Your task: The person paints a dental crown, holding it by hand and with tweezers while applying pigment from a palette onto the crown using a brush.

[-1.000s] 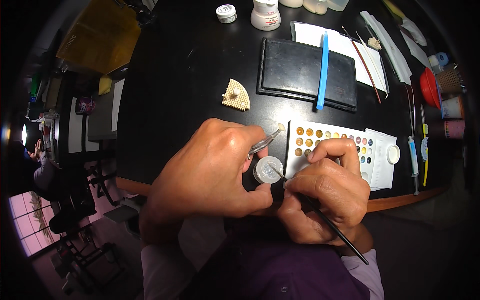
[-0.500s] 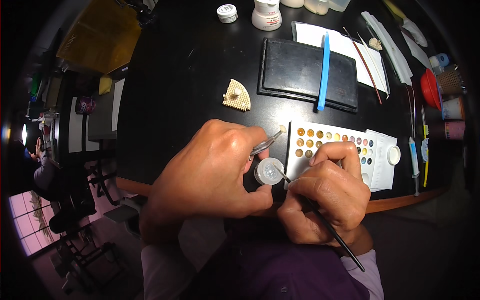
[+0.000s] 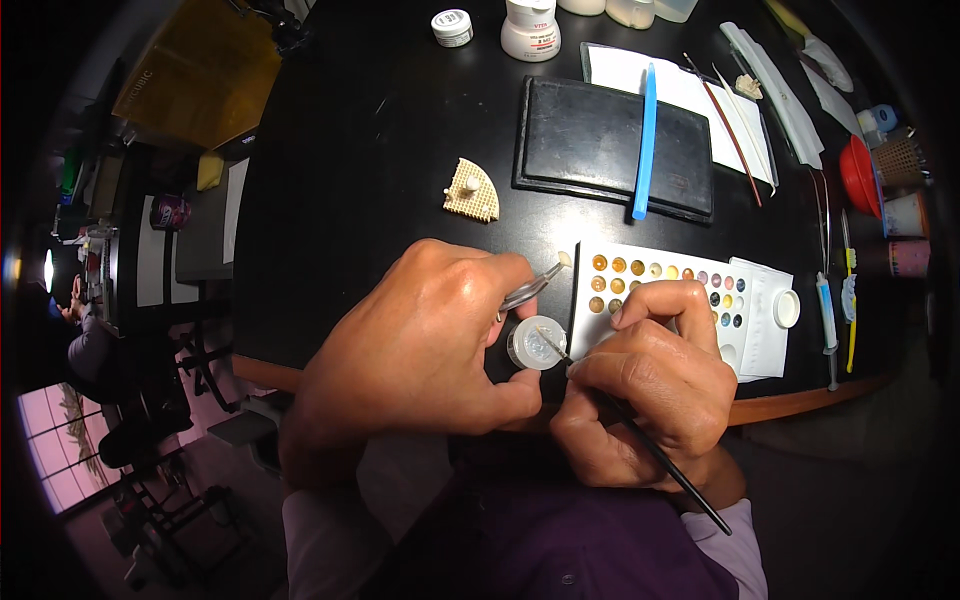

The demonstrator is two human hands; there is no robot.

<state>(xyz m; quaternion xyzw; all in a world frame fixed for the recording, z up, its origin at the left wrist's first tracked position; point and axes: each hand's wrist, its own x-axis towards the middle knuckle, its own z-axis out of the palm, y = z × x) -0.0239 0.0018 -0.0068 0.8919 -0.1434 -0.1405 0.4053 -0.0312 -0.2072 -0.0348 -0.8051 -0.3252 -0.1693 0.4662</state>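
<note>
My left hand [image 3: 420, 340] is closed on metal tweezers [image 3: 527, 293]. At their tips sits a small cream-coloured, tooth-like piece [image 3: 565, 259]. The same hand's thumb and lower fingers rest against a small clear jar [image 3: 517, 350], which stands uncapped with a pale, glossy substance inside. My right hand [image 3: 655, 375] pinches a thin black-handled paintbrush [image 3: 668, 465] like a pen, its tip inside the jar's mouth. A white palette [image 3: 585, 325] with round wells of coloured pastes lies beside the jar, partly hidden by my right hand.
Further off are a beige honeycomb tray [image 3: 465, 203] with pegs and a black flat case [image 3: 590, 130] with a blue stick [image 3: 647, 140] across it. White jars [image 3: 531, 35] stand at the back. A white round cap [image 3: 786, 309], syringe [image 3: 826, 315] and red bowl [image 3: 860, 175] are at right.
The brush tip has shifted slightly left within the jar, and my right hand has moved a little left with it. My left hand still grips the tweezers and the piece.
</note>
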